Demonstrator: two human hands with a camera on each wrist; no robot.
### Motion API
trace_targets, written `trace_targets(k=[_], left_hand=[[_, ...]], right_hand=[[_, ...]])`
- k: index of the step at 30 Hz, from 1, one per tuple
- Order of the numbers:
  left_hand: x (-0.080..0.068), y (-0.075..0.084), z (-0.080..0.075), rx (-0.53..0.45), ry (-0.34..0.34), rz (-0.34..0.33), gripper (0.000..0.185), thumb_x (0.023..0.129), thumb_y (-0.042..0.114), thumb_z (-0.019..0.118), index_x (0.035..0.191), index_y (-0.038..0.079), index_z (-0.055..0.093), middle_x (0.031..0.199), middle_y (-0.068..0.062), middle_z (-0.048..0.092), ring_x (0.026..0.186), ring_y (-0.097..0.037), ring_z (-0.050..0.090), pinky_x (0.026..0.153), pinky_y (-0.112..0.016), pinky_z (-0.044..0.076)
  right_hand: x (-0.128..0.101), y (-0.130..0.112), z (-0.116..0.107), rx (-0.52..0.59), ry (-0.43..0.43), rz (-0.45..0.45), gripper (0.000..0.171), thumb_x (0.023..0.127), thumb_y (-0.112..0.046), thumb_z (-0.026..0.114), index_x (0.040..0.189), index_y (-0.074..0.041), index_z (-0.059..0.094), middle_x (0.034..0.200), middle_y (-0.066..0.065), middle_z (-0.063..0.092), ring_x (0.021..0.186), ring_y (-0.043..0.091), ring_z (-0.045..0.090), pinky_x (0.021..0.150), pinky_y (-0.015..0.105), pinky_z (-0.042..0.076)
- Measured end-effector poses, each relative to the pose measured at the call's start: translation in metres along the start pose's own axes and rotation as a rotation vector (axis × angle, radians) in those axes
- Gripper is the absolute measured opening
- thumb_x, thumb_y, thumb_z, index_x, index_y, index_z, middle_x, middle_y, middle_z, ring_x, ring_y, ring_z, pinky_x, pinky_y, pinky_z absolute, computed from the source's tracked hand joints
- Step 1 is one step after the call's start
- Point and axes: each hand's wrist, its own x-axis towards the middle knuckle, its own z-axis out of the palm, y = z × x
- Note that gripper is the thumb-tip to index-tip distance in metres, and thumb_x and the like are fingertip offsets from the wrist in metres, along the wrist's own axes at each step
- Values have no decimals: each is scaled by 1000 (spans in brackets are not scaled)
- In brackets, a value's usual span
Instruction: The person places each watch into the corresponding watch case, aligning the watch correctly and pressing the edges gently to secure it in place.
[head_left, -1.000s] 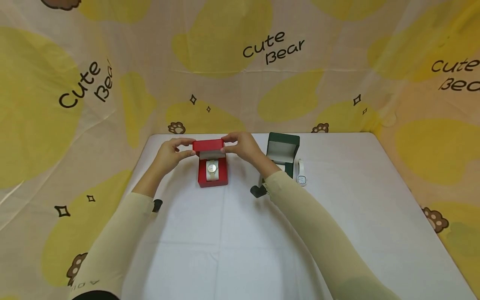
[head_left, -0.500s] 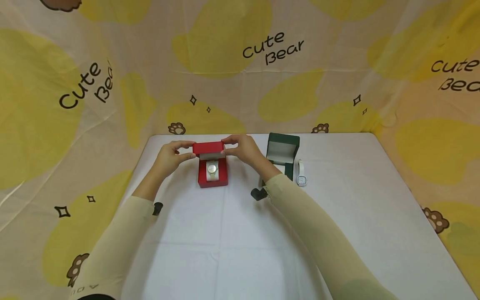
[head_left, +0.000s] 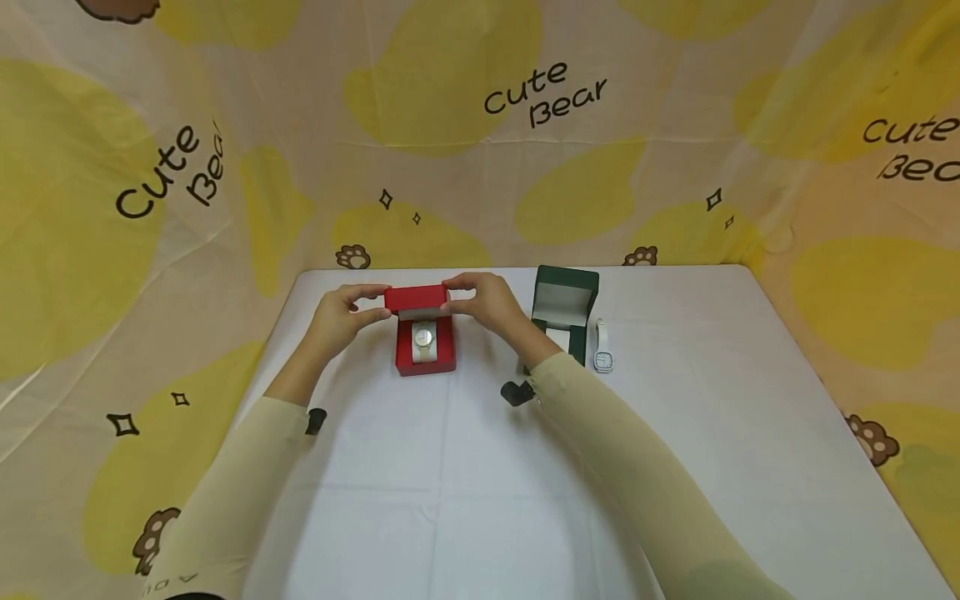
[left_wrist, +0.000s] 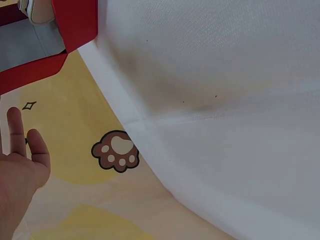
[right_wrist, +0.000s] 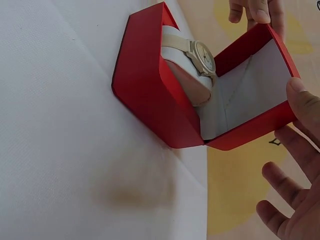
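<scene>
While the left hand (head_left: 339,315) and right hand (head_left: 486,302) pinch the two ends of its hinged lid, the red box (head_left: 424,332) sits at the far middle of the white-clothed table (head_left: 675,433). Its smooth angular shell holds a pale-strapped, round-faced watch (head_left: 424,339) on a cushion. Right of it stands an open green box (head_left: 564,307) beside a white square watch (head_left: 603,348). Behind, a yellow-blotched curtain (head_left: 450,167) reads "Cute Bear".

The right forearm covers part of the green box (head_left: 567,310); the white watch (head_left: 603,348) dial seems too small to read.
</scene>
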Motion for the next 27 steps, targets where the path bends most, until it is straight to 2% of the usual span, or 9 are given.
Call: trace_targets(k=[8,18,22,27], left_hand=[[-4,-1,2,-5,8,-7,51,86,31,85,133,19,71,132,-14,66,128,-35,52,102,-48,39],[-11,1,4,25,29,34,50,86,29,84,133,19,70,130,-16,67,123,-33,56,99,-49,41],[-13,1,5,14,41,41,50,86,29,84,133,20,71,129,-13,69,122,-30,56,99,-50,41],[-15,0,7,14,44,37,51,87,31,84,135,21,69,131,-16,67,124,-32,56,102,-52,41]], right_hand=[[-3,-1,0,-25,-14,5,47,85,-32,85,130,-24,72,130,-2,71,133,19,55,100,38,50],[-7,1,3,-40,1,-6,47,84,-32,86,129,-26,72,130,-4,71,133,19,55,103,39,48],[-9,2,4,-38,16,-10,47,84,-33,86,129,-26,72,130,-3,71,132,20,55,104,40,48],[-9,2,5,-40,29,-16,48,84,-33,86,129,-26,72,130,-2,71,132,21,56,105,40,47]])
